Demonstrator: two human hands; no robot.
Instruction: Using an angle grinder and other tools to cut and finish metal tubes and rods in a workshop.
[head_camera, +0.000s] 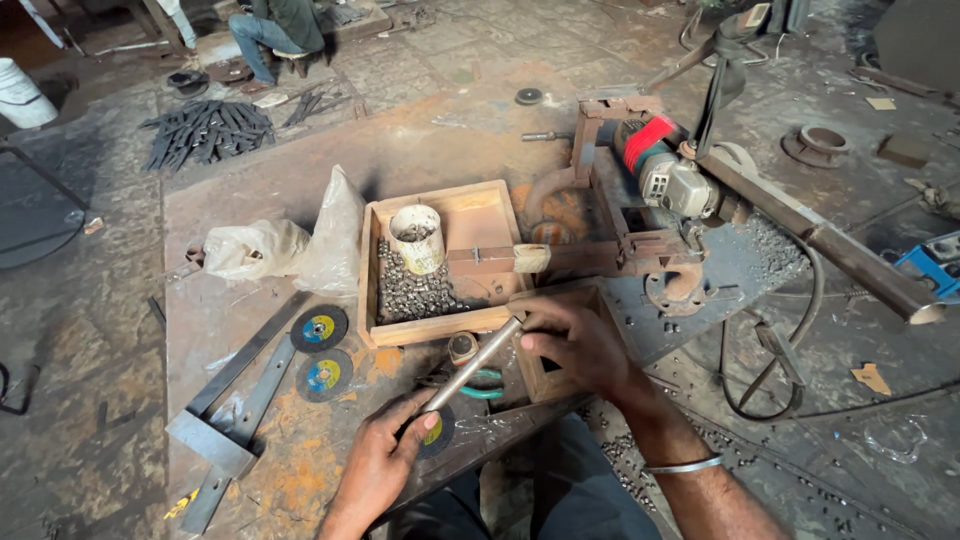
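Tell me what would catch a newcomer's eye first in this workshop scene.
Both hands hold a metal rod at bottom centre: left hand at its lower end, right hand at its upper. Behind it sits a wooden tray of small metal pieces, and to the right a mounted cut-off grinder with a red band.

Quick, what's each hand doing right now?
Left hand: closed around the lower end of the metal rod.
Right hand: closed on the rod's upper end.

Rusty steel tabletop (300, 180), wooden tray (470, 215) at centre, plastic bags (290, 245) left of it, cutting discs (320, 328) and steel square (235, 400) lower left
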